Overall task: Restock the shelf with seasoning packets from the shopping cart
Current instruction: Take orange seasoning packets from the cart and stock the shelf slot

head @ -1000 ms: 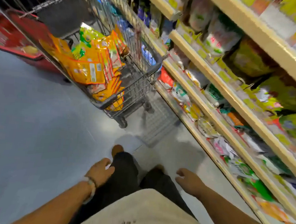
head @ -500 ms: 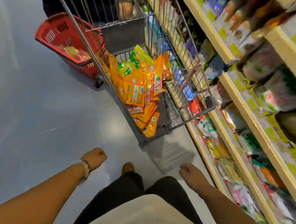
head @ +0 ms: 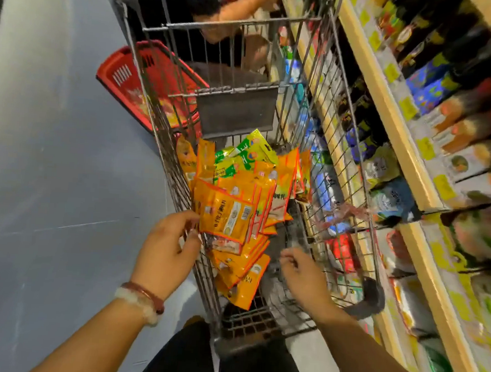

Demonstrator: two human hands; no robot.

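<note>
As a person leans over a wire shopping cart (head: 351,175) drawn up beside a stocked shelf (head: 396,143), the left hand (head: 166,247) reaches the near edge of a heap of orange seasoning packets (head: 231,213) banked against the cart's left wall, its fingertips touching the lowest corner of the top packet; whether they have pinched it cannot be told. The right hand (head: 304,278) hovers over the cart's near right corner, fingers loosely curled and holding nothing. A few green packets (head: 249,154) lie at the far end of the heap, under the folded child seat. A red basket (head: 141,84) sits on the floor beyond the cart's left side. The pickup would likely go best if the left hand gathers several packets by their edges while the right supports the stack from below, so none slip out. Half a second earlier both hands hung low, well short of the cart; now both are over the cart.
</note>
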